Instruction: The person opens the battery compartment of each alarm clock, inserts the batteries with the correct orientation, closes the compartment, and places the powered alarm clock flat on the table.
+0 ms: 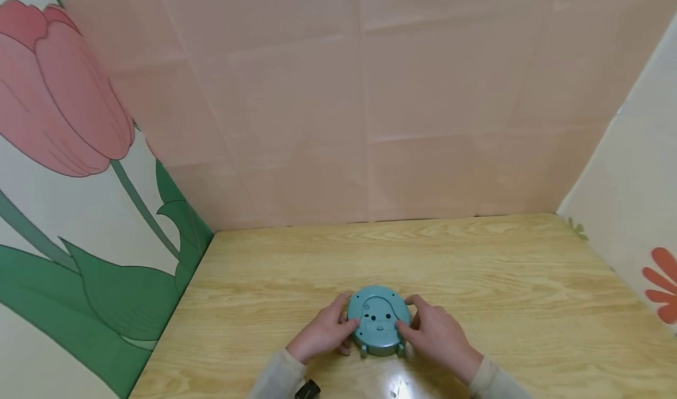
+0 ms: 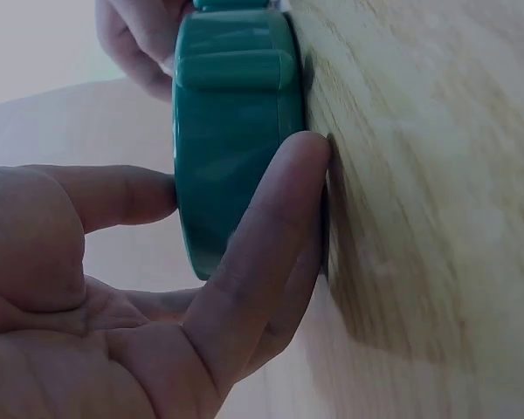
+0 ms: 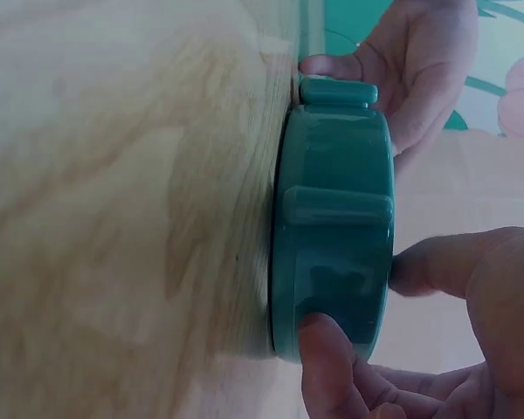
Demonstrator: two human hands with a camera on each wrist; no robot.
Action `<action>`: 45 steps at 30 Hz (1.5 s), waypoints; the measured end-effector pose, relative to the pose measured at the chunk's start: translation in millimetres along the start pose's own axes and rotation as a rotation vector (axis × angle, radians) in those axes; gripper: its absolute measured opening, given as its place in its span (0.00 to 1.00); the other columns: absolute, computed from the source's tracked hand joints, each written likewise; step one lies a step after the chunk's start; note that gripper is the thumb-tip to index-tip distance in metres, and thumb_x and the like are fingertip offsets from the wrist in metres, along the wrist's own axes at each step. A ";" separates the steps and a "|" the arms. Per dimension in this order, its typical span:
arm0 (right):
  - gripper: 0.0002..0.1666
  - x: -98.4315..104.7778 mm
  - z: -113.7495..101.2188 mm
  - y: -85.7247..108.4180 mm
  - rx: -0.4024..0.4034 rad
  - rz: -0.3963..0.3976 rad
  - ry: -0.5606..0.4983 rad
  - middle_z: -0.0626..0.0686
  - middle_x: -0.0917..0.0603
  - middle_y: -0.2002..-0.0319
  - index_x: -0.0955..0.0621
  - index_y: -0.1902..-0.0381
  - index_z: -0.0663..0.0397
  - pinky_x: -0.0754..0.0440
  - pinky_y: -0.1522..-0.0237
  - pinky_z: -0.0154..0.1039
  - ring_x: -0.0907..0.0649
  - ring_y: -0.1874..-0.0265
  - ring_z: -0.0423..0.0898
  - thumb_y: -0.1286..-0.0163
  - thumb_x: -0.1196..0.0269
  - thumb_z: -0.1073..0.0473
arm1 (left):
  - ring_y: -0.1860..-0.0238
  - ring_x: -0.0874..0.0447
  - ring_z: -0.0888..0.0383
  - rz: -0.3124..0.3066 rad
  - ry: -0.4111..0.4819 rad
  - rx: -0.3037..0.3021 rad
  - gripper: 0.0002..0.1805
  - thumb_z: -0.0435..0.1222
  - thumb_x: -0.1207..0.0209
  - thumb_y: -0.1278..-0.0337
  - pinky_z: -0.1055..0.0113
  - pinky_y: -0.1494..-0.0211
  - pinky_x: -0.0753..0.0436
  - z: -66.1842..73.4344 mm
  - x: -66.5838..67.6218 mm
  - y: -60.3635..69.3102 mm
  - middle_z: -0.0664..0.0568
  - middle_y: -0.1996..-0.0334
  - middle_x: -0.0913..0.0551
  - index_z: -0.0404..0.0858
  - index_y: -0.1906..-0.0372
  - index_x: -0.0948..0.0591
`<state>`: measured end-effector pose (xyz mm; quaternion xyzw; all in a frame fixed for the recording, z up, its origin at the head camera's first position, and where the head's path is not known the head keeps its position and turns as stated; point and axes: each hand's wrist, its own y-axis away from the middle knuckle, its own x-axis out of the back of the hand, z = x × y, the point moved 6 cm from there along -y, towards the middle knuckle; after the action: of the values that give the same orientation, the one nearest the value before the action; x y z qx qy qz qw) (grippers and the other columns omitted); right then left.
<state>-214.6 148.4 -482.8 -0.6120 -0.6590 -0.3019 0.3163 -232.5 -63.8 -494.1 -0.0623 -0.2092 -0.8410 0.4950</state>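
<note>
A round teal alarm clock (image 1: 378, 330) lies flat on the wooden table, its back facing up. Small dark holes and a curved recess show on that back, and two stubby feet stick out on the near side. My left hand (image 1: 329, 327) grips its left edge, thumb on top and fingers along the side wall. On the opposite edge, my right hand (image 1: 438, 335) holds it the same way. In the left wrist view, one fingertip (image 2: 306, 148) sits low on the rim by the table. The clock's face is hidden underneath.
The wooden table (image 1: 254, 281) runs back to a pink creased wall covering (image 1: 296, 123). A tulip-printed panel (image 1: 79, 93) stands on the left, a white panel with a red flower (image 1: 624, 199) on the right. By the left sleeve is a small black object (image 1: 308, 389).
</note>
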 end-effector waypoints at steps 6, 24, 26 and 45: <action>0.34 7.9 -11.0 -2.9 0.071 0.056 0.102 0.43 0.24 0.77 0.21 0.43 0.58 0.27 0.80 0.33 0.27 0.79 0.38 0.45 0.25 0.50 | 0.80 0.19 0.51 -0.011 -0.001 -0.009 0.37 0.36 0.41 0.31 0.57 0.76 0.11 0.1 3.1 -0.2 0.37 0.74 0.21 0.42 0.22 0.41; 0.14 -0.3 -42.2 -2.7 0.446 0.056 0.192 0.38 0.24 0.74 0.15 0.65 0.46 0.29 0.78 0.27 0.28 0.76 0.31 0.45 0.24 0.49 | 0.80 0.18 0.52 -0.014 0.001 -0.003 0.36 0.36 0.40 0.31 0.58 0.75 0.11 -0.7 2.9 -1.4 0.39 0.73 0.19 0.42 0.23 0.39; 0.13 -0.4 -43.1 -3.1 0.453 0.050 0.202 0.39 0.23 0.73 0.14 0.66 0.46 0.28 0.77 0.27 0.27 0.75 0.31 0.45 0.24 0.49 | 0.80 0.18 0.53 -0.014 0.001 -0.002 0.36 0.36 0.40 0.32 0.58 0.76 0.11 -1.0 2.9 -1.7 0.39 0.74 0.19 0.42 0.23 0.39; 0.12 -5.7 -49.9 -10.4 0.467 -0.042 0.226 0.40 0.19 0.71 0.12 0.69 0.47 0.21 0.74 0.29 0.20 0.72 0.34 0.44 0.24 0.48 | 0.81 0.19 0.54 -0.014 0.006 -0.002 0.37 0.37 0.40 0.31 0.58 0.76 0.11 -1.7 2.6 -1.8 0.38 0.73 0.19 0.41 0.22 0.41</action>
<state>-222.4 105.0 -456.6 -0.4708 -0.6839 -0.2147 0.5143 -235.1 -65.9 -495.3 -0.0586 -0.2073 -0.8449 0.4896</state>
